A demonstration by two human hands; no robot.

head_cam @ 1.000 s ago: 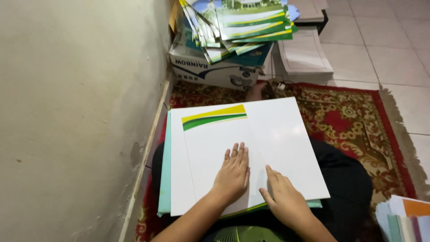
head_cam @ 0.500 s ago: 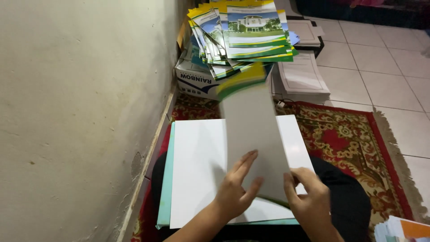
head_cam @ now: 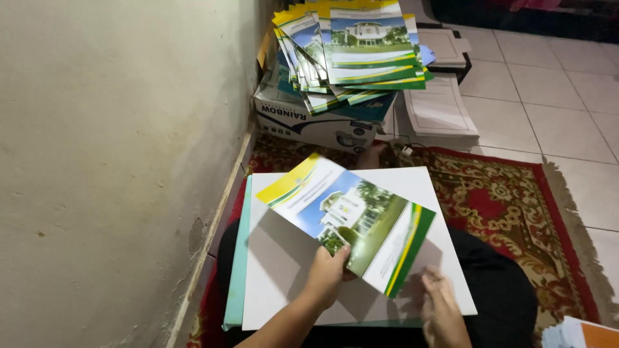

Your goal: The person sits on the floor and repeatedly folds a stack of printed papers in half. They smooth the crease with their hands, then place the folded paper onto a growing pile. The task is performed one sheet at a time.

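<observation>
The folded printed cover, showing a building, sky and yellow-green bands, is held tilted above the white board on the person's lap. The left hand pinches its near edge, thumb on top. The right hand rests flat and open on the board, holding nothing. This looks like the moment of lifting a finished piece; setting it down calls for a reach to the far stack of covers on the cardboard box. The left fingers underneath are hidden; the small print is unreadable.

The wall blocks the left, a stacked box blocks ahead; the rug lies open rightward.
</observation>
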